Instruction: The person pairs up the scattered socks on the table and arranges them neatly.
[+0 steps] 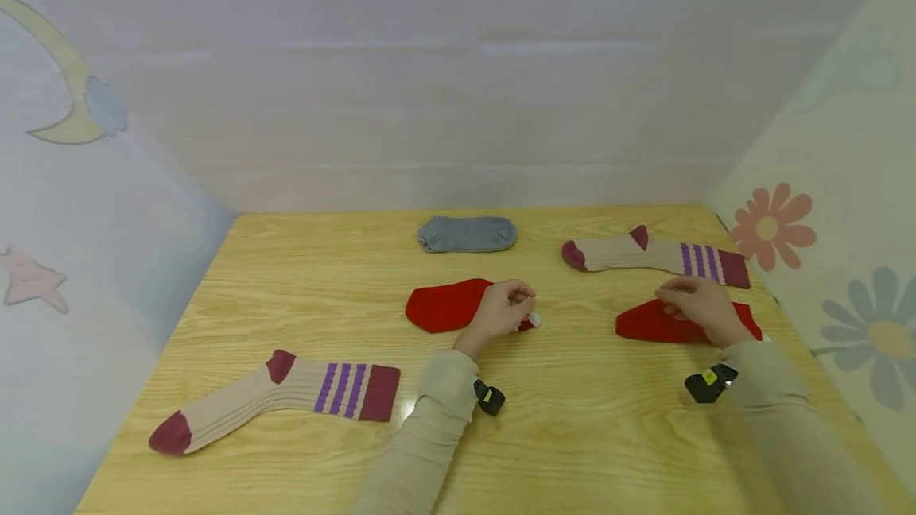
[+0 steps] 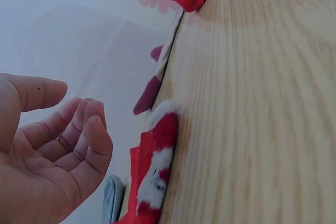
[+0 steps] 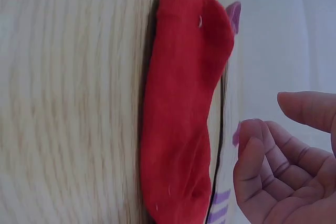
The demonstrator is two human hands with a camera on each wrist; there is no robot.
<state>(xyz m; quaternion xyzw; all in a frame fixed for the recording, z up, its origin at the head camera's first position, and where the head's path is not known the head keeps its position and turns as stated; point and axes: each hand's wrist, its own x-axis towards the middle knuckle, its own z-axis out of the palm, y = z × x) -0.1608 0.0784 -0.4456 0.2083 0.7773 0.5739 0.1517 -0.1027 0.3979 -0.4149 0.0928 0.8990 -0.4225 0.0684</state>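
Note:
My left hand [image 1: 503, 308] hovers over the right part of a red sock [image 1: 445, 305]. In the left wrist view, this sock [image 2: 157, 169] shows a white-and-red pattern and a fluffy white end. A gap parts the left thumb from the loosely curled fingers [image 2: 97, 135], with nothing between them. Over the other red sock [image 1: 647, 324] is my right hand [image 1: 704, 308], partly covering it in the head view. That sock [image 3: 178, 103] lies flat beside the hand in the right wrist view. The right fingers [image 3: 252, 156] are also loosely bent and hold nothing.
A beige sock [image 1: 286, 392] with purple stripes and maroon ends lies at the front left of the wooden table [image 1: 572, 435]. Its lookalike [image 1: 615, 254] lies at the back right. Folded grey socks [image 1: 468, 235] lie at the back middle. Patterned walls enclose the table's back and sides.

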